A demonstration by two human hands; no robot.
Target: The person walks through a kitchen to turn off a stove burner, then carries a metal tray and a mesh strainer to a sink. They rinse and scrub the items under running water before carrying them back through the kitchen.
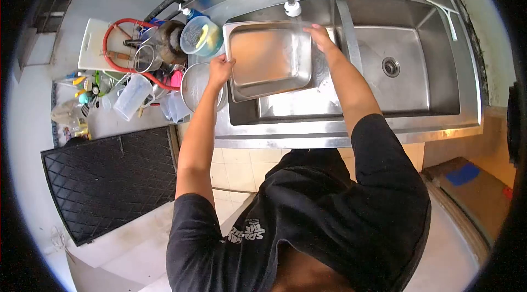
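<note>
A rectangular steel pan (269, 56) is held above the left sink basin (299, 106), its hollow side facing me. My left hand (221, 70) grips the pan's left rim. At the upper right corner of the pan, my right hand (320, 38) is closed on the rim. Just left of the pan stands a clear tub (201, 36) with something yellow inside. Below that tub a round metal lid or tray (198, 87) lies partly behind my left wrist.
A hose tap (292, 8) hangs behind the pan. The right basin (391, 89) has a drain, with a squeegee (449, 17) at its back right corner. Crowded on the left are a white board (94, 45), a red hose (106, 45) and a plastic jug (132, 97).
</note>
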